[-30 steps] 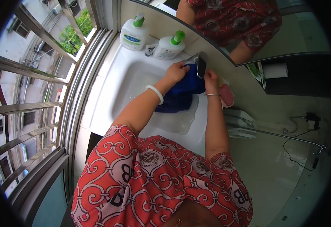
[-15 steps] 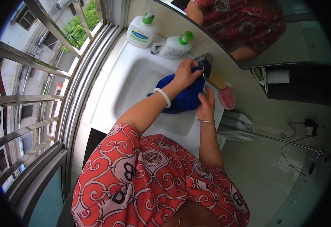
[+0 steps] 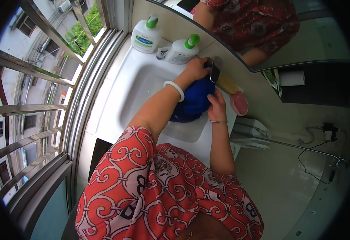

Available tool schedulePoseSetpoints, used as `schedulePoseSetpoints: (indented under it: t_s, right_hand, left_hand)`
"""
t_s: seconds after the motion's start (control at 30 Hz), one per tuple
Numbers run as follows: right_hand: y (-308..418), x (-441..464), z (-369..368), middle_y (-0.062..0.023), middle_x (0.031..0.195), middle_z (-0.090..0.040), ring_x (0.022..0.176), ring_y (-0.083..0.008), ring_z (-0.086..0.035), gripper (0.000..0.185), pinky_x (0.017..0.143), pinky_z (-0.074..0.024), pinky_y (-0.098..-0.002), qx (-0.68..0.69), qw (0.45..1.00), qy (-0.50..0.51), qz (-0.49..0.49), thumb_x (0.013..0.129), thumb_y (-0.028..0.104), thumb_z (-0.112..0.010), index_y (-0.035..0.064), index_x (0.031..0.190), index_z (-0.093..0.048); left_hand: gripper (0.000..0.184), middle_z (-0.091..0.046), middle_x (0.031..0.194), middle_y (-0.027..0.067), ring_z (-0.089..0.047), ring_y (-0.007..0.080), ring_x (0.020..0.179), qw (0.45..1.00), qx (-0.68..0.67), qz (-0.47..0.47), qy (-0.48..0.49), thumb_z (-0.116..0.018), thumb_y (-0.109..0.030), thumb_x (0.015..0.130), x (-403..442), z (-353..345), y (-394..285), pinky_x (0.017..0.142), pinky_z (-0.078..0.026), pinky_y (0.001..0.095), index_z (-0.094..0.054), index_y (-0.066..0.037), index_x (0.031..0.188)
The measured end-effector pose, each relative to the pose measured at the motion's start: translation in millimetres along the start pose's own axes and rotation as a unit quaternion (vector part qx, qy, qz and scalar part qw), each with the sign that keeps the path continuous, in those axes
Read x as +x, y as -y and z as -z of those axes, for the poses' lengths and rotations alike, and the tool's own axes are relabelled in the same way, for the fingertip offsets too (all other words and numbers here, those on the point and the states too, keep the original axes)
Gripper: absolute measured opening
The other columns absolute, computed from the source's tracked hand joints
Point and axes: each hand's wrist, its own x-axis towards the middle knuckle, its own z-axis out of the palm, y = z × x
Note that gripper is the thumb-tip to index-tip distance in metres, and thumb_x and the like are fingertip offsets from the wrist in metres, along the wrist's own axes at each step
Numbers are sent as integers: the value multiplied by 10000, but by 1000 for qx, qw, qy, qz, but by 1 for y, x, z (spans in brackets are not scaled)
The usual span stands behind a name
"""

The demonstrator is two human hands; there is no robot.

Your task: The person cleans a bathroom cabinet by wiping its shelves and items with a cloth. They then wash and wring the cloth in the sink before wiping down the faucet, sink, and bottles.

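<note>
A bunched, rounded blue cloth [image 3: 195, 100] hangs over the white sink basin [image 3: 137, 86], close under the metal faucet [image 3: 215, 69]. My left hand [image 3: 197, 69], with a white bangle at the wrist, grips its upper edge right beside the faucet. At the cloth's right side, my right hand [image 3: 217, 105], wearing a thin silver bangle, pinches the edge with the thumb lying on the fabric. A darker fold with a small pale mark shows at the lower end. Fingertips of both hands are partly hidden by the cloth and faucet.
Two white pump bottles [image 3: 146, 37] with green tops stand on the sink's back ledge, a small tube [image 3: 162, 52] between them. Right of the faucet are a yellowish item [image 3: 227, 85] and a pink dish [image 3: 239, 104]. A mirror [image 3: 323, 44] overhangs; a barred window [image 3: 35, 68] is left.
My left hand has shifted slightly up and now sits left of the faucet. The cloth has become more rounded, its lower part drawn in toward the right. My right hand has moved slightly left.
</note>
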Motion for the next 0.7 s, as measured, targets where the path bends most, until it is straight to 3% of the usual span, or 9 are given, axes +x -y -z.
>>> schedulePoseSetpoints:
  t_s: [0.13, 0.2, 0.3, 0.4, 0.5, 0.6, 0.7]
  right_hand:
    - [-4, -12, -7, -75, 1111, -554, 999, -163, -540, 392, 885, -441, -306, 2, 1000, 5, -17, 835, -3, -538, -14, 1219, -459]
    - [-20, -7, 2, -62, 1080, -555, 966, -144, -539, 358, 841, -448, -285, -70, 997, -26, -17, 842, 17, -544, 0, 1192, -474]
    - [-42, -7, 9, -43, 1037, -554, 912, -119, -538, 317, 775, -452, -256, -143, 989, -41, -27, 849, 42, -553, 20, 1160, -495]
    - [-46, -13, 12, -41, 998, -569, 865, -116, -546, 291, 739, -451, -247, -181, 981, -30, -63, 854, 60, -560, 30, 1138, -512]
    - [-44, -29, 9, -52, 937, -599, 789, -103, -544, 244, 696, -444, -225, -186, 977, -11, -105, 852, 50, -566, 9, 1090, -531]
    - [-52, -43, 7, -50, 876, -615, 747, -100, -546, 212, 681, -442, -216, -169, 976, 31, -132, 858, 42, -561, 2, 1064, -540]
    - [-57, -52, 10, -50, 863, -620, 768, -105, -572, 198, 687, -451, -219, -168, 974, 51, -141, 865, 45, -559, 11, 1060, -545]
  left_hand:
    - [405, -628, 1053, 167, -600, 339, 959, 994, -98, -33, -18, -631, -214, 776, 6, -2, 35, 817, -475, 384, -576, -141, 1170]
    - [401, -626, 1054, 171, -600, 311, 974, 988, -145, -38, -26, -612, -210, 814, 3, -11, 34, 840, -466, 352, -557, -144, 1206]
    - [359, -614, 1101, 117, -566, 188, 1028, 951, -309, 21, 7, -568, -206, 884, 2, -25, 36, 901, -418, 288, -537, -100, 1226]
    - [359, -600, 1121, 114, -548, 186, 1042, 938, -346, -2, -2, -520, -252, 922, 7, -37, 46, 911, -403, 285, -523, -79, 1236]
    - [359, -617, 1078, 147, -576, 244, 1006, 963, -259, -35, -65, -484, -301, 936, 13, -48, 53, 886, -418, 309, -551, -53, 1186]
    - [361, -619, 1032, 195, -580, 319, 978, 974, -181, 77, -114, -457, -326, 942, 18, -54, 50, 862, -424, 333, -583, -42, 1125]
    - [356, -605, 1008, 235, -560, 369, 974, 982, -91, 73, -151, -448, -323, 941, 25, -53, 51, 845, -425, 349, -600, -32, 1079]
